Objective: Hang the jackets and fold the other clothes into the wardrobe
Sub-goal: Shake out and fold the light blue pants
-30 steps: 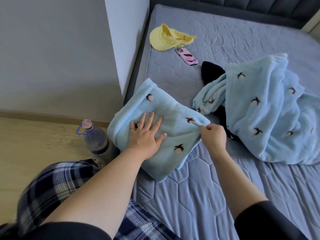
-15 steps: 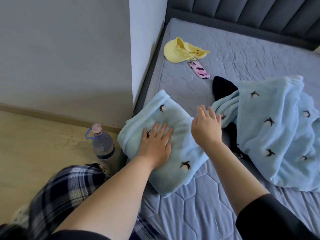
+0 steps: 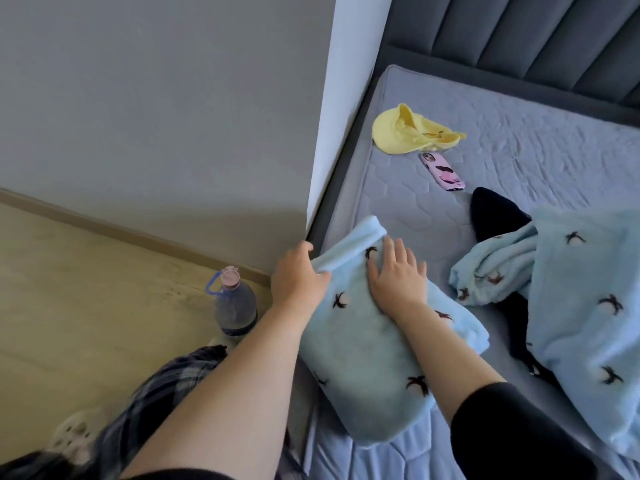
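The folded garment (image 3: 360, 368) is pale blue fleece dotted with small dark swallow-like motifs, lying as a thick oblong bundle at the near left edge of the mattress. Its far left corner sits under the curled fingers of the left hand (image 3: 298, 282), which grip the edge there; the flat fingers of the right hand (image 3: 396, 275) press on its upper surface just right of that corner. Well to the right of those fingers lies a second garment (image 3: 581, 306) of the same blue printed fleece, rumpled and unfolded, with a dark garment (image 3: 491, 213) showing from beneath it.
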{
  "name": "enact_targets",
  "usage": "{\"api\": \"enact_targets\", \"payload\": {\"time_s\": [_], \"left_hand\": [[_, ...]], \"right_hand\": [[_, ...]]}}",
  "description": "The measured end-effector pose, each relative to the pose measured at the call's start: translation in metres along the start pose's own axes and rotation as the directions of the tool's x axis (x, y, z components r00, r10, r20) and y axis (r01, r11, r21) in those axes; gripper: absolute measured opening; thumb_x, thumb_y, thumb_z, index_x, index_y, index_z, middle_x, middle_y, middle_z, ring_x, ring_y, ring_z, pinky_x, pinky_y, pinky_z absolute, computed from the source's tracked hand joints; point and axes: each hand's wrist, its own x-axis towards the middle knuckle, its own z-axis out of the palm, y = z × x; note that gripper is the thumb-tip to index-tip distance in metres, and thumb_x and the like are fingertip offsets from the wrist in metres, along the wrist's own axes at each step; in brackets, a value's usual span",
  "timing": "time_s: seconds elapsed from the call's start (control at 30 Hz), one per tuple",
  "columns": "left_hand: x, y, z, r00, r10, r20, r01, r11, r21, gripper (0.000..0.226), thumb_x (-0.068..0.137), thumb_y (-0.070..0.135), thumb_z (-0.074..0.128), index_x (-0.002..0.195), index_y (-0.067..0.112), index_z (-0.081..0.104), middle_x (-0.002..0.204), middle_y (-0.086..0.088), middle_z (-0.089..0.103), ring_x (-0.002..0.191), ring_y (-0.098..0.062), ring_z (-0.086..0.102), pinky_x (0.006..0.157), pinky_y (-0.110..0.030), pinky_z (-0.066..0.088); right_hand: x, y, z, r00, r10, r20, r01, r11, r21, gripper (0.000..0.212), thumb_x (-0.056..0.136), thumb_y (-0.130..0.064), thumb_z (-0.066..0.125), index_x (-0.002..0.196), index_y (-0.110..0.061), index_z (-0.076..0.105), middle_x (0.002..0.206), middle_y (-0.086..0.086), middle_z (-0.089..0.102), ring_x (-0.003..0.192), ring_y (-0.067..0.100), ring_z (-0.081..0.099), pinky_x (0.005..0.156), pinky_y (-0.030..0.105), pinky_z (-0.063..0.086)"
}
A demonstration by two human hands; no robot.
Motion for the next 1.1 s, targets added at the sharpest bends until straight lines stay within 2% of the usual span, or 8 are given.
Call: {"api": "enact_targets", "payload": {"time_s": [0.07,0.13,0.33,0.5,0.67,0.83,0.97,1.1], "left_hand": [[0.006,-0.004,0.003,0.998,-0.026,0.053,0.031,0.995,-0.094,0.007,0.081,0.021,0.062,0.086,0.015,0.060,0.077,0.002,0.057,0.077,-0.025,0.056,0.055,-0.028,0.035],[0.012,-0.006,0.007,0.993,-0.035,0.115,0.059,0.974,-0.221,0.028,0.082,0.019,0.061,0.061,0.015,0.043,0.057,0.001,0.039,0.058,-0.021,0.039,0.045,-0.027,0.023],[0.031,-0.012,0.004,0.903,-0.284,0.324,0.429,0.663,-0.614,0.028,0.088,0.030,0.066,0.069,0.012,0.059,0.073,-0.004,0.060,0.065,-0.020,0.052,0.057,-0.025,0.039],[0.035,-0.016,0.016,0.948,-0.220,0.229,0.310,0.800,-0.514,0.034,0.089,0.030,0.062,0.062,0.014,0.051,0.058,0.000,0.047,0.054,-0.014,0.040,0.042,-0.019,0.028],[0.032,-0.016,0.013,0.961,-0.128,0.245,0.245,0.806,-0.539,0.026,0.088,0.032,0.060,0.077,0.008,0.064,0.070,-0.004,0.054,0.066,-0.016,0.047,0.057,-0.028,0.033],[0.032,-0.008,0.011,0.962,-0.095,0.256,0.222,0.817,-0.531,0.043,0.097,0.039,0.046,0.062,0.015,0.039,0.057,-0.001,0.034,0.056,-0.017,0.032,0.057,-0.031,0.025],[0.032,-0.008,0.013,0.947,-0.086,0.308,0.254,0.788,-0.560,0.042,0.097,0.031,0.044,0.059,0.018,0.031,0.054,0.001,0.030,0.055,-0.019,0.030,0.058,-0.030,0.025],[0.031,-0.009,0.012,0.969,-0.056,0.243,0.166,0.872,-0.461,0.038,0.097,0.027,0.048,0.063,0.011,0.043,0.057,-0.005,0.040,0.056,-0.018,0.039,0.054,-0.029,0.027]], "right_hand": [[0.002,0.001,0.006,1.000,0.005,-0.027,-0.005,1.000,0.006,0.060,0.098,-0.049,0.024,0.149,-0.018,0.017,0.156,0.008,0.021,0.141,0.027,0.022,0.113,0.050,0.020],[0.002,0.001,0.010,0.998,-0.005,-0.069,0.006,1.000,0.021,0.059,0.098,-0.049,0.026,0.148,-0.018,0.020,0.154,0.008,0.026,0.138,0.028,0.028,0.111,0.047,0.023],[-0.001,0.006,0.007,0.997,-0.019,-0.080,0.028,0.993,0.111,0.059,0.097,-0.052,0.028,0.146,-0.021,0.025,0.145,0.002,0.038,0.131,0.025,0.036,0.109,0.040,0.027],[0.030,0.010,-0.015,0.998,0.010,0.057,-0.028,0.941,0.337,0.045,0.099,-0.033,0.039,0.141,-0.018,0.034,0.140,0.009,0.043,0.124,0.030,0.043,0.099,0.043,0.036],[0.072,0.005,-0.043,0.986,-0.077,0.150,-0.015,0.848,0.530,0.056,0.089,0.002,0.033,0.136,-0.025,0.048,0.133,0.013,0.048,0.108,0.026,0.053,0.086,0.033,0.045],[0.096,-0.006,-0.061,0.892,-0.197,0.407,-0.135,0.743,0.656,0.049,0.089,0.004,0.045,0.124,-0.027,0.057,0.134,0.017,0.049,0.118,0.029,0.053,0.099,0.044,0.047],[0.115,-0.008,-0.080,0.792,-0.308,0.527,0.075,0.906,0.417,0.017,0.090,-0.010,0.057,0.105,-0.013,0.066,0.125,0.003,0.062,0.113,0.021,0.057,0.100,0.033,0.041],[0.127,-0.002,-0.088,0.862,-0.223,0.455,0.088,0.950,0.300,0.024,0.093,-0.029,0.060,0.091,-0.007,0.068,0.074,-0.003,0.058,0.071,0.010,0.053,0.063,0.021,0.039]]}}
